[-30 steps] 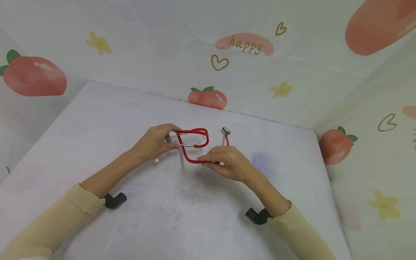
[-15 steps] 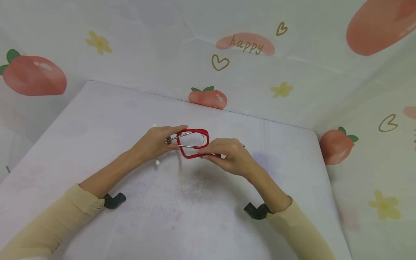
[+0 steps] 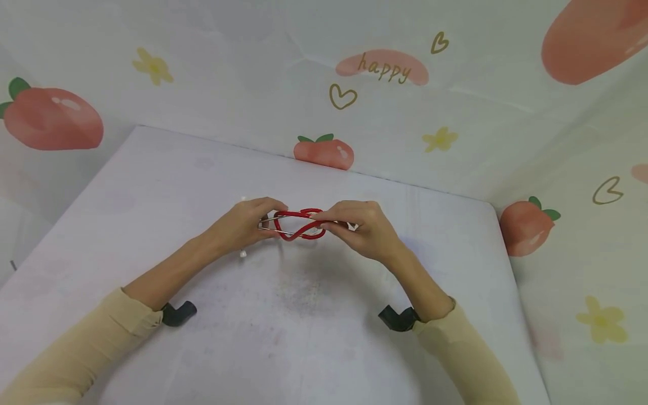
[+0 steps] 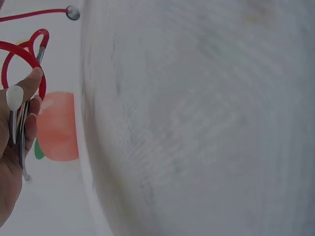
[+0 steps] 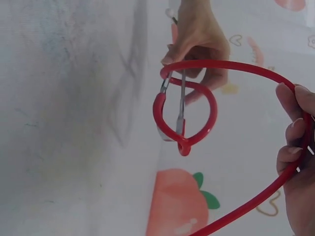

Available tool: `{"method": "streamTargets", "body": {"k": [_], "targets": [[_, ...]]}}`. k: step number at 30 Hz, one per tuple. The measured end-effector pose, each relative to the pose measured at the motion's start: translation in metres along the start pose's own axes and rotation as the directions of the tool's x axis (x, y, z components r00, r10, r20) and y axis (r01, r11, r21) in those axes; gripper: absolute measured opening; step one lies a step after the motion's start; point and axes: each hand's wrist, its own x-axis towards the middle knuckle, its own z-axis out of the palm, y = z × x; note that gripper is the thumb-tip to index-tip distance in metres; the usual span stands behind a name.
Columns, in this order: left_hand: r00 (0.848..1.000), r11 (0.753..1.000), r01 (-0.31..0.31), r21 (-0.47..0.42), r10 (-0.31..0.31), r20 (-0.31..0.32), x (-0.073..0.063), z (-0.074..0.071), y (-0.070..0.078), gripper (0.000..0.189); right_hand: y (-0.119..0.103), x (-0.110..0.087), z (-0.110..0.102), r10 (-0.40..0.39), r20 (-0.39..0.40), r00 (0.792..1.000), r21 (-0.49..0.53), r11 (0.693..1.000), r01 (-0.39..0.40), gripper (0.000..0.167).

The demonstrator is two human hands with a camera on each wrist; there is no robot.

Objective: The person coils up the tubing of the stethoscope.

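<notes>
A stethoscope with red tubing is held up between both hands over the table. My left hand grips its metal ear tubes together with a bend of the tubing; white ear tips stick out past that hand. My right hand pinches the tubing between thumb and fingers, close beside the loops. In the right wrist view, the red tube arcs from the left hand to the right, in front of the smaller loop. The round chest piece shows at the tube's end in the left wrist view.
The white tabletop spreads below both hands, with a smudged grey patch in its middle. A white backdrop printed with peaches stands behind and to the right. Black curved pieces jut from both cuffs.
My right hand has moved away from me, carrying the tubing up across the loops at the left hand. The chest piece has gone out of sight in the head view. My left hand stays nearly still.
</notes>
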Motion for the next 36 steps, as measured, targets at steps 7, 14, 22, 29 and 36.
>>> {"method": "streamTargets", "body": {"k": [7,14,22,29,36], "targets": [[0.999,1.000,0.019,-0.013,-0.018,0.045,0.000,0.000,0.000,0.052,0.010,0.011,-0.002,0.027,-0.041,0.999,0.002,1.000,-0.027,0.023],[0.998,1.000,-0.009,-0.001,0.009,0.063,0.000,-0.001,0.002,0.057,0.017,0.020,-0.002,0.068,-0.107,0.992,0.052,0.997,-0.063,0.019],[0.993,0.994,-0.106,-0.010,0.106,0.052,0.001,-0.002,0.005,0.057,0.026,0.026,-0.005,0.180,-0.121,0.976,0.099,0.981,-0.169,0.019],[0.988,0.991,-0.126,-0.037,0.129,0.085,0.002,-0.003,0.014,0.067,0.018,0.038,-0.007,0.275,-0.155,0.949,0.116,0.959,-0.259,0.016],[0.989,0.991,-0.115,-0.075,0.121,0.081,0.003,-0.005,0.019,0.074,0.023,0.042,-0.007,0.365,-0.163,0.917,0.178,0.925,-0.337,0.016]]}}
